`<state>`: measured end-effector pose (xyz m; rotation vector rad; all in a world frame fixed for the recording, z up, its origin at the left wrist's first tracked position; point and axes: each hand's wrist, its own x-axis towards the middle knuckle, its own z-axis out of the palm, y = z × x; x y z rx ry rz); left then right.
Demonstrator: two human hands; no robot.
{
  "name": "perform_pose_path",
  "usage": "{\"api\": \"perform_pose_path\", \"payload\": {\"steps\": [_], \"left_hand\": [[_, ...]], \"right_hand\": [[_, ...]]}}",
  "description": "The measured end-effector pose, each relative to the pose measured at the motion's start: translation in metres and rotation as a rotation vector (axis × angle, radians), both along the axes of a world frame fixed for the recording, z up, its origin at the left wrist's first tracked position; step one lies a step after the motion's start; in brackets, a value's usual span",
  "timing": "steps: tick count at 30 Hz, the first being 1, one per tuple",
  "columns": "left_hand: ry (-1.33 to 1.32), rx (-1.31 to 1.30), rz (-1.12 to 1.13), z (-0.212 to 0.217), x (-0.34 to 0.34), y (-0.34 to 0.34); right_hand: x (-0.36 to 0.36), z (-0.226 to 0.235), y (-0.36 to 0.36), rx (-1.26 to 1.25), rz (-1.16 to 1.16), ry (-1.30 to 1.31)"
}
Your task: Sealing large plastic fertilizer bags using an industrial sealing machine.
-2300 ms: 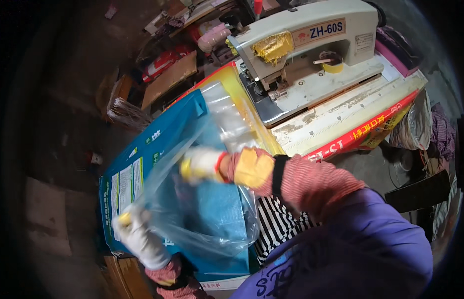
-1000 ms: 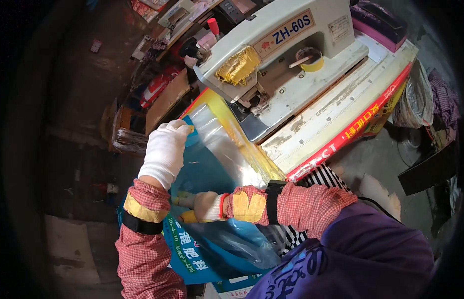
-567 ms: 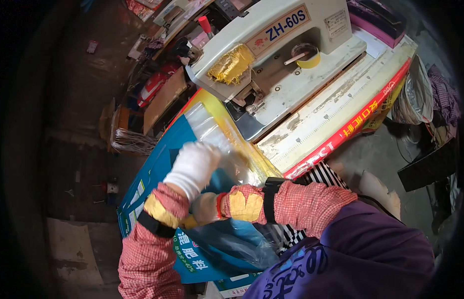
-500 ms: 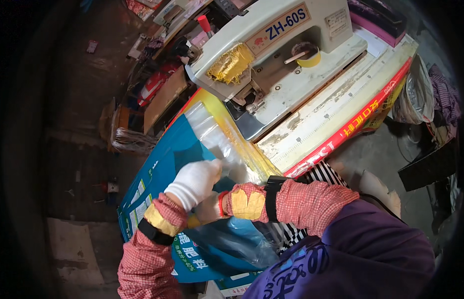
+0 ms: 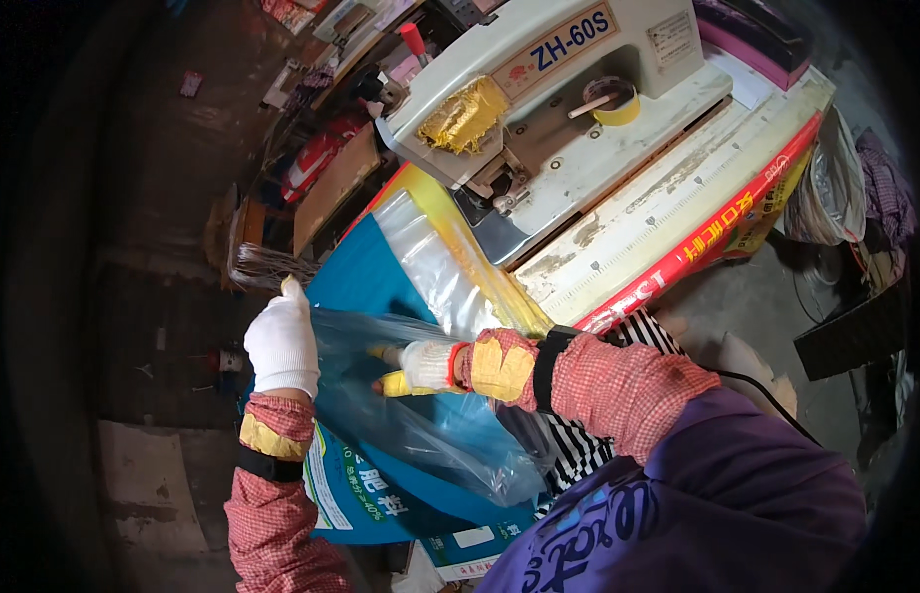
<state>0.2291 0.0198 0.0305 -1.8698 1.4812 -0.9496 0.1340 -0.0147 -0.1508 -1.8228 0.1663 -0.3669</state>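
A large blue woven sack [image 5: 356, 282] with white print lies across my lap and the table edge. Over it a clear plastic liner [image 5: 420, 445] is spread, drawn out toward the left. My left hand [image 5: 282, 346], in a white glove, is closed at the liner's far left edge, though the pinched part is mostly hidden behind it. My right hand [image 5: 420, 368], gloved in white with yellow fingertips, reaches left over the sack. Its fingers are stretched apart amid the film, gripping nothing. Whether it lies inside or on top of the liner is unclear.
Beyond the sack stands a pale sewing machine [image 5: 549, 119] with a yellow cloth pad [image 5: 465, 114] on its head. A tape roll [image 5: 613, 102] rests on its bed. The worn white table [image 5: 618, 257] has a red-yellow front edge. A stool-like wooden board [image 5: 332, 193] stands at the left.
My left hand has moved left and away from the right hand, stretching the film. The right hand's fingers have come into sight and spread. More blue sack shows between the hands.
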Motion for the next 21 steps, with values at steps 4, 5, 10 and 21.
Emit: {"api": "perform_pose_path", "payload": {"steps": [4,5,10,21], "left_hand": [[-0.149,0.006,-0.021,0.013,0.009,-0.012],[-0.207,0.019,0.003,0.019,0.008,-0.021],[-0.538,-0.068,-0.570,0.056,-0.006,-0.086],[0.012,-0.016,-0.046,0.041,-0.018,-0.142]], "right_hand": [[-0.008,0.017,0.014,-0.034,-0.006,0.068],[-0.013,0.021,0.021,-0.014,-0.036,0.113],[-0.067,-0.012,0.095,-0.281,0.082,-0.024],[-0.160,-0.062,0.050,-0.358,0.037,0.158]]}}
